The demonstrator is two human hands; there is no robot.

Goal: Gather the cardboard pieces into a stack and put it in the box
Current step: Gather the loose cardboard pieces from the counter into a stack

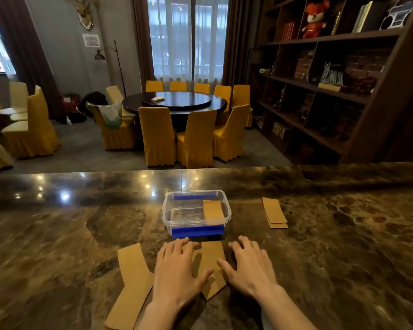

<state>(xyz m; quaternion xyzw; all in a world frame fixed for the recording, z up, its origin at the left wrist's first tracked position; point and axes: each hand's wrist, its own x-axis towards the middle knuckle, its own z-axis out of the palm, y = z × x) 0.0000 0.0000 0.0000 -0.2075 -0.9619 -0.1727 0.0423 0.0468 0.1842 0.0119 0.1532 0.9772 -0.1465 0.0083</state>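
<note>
A clear plastic box [227,211] with blue clasps stands open on the marble counter, with one cardboard piece [212,210] lying inside at its right. Just in front of the box, overlapping cardboard pieces [211,260] lie flat between my hands. My left hand [177,270] rests palm down on their left side, fingers spread. My right hand [250,265] lies flat on the counter at their right edge, thumb touching the cardboard. Two more cardboard strips [131,279] lie to the left of my left hand. A small stack of cardboard [274,213] sits right of the box.
The dark marble counter [69,234] stretches wide on both sides and ends at a far edge behind the box. Beyond it are a round dining table with yellow chairs [177,120] and a tall dark bookshelf [332,79] at the right.
</note>
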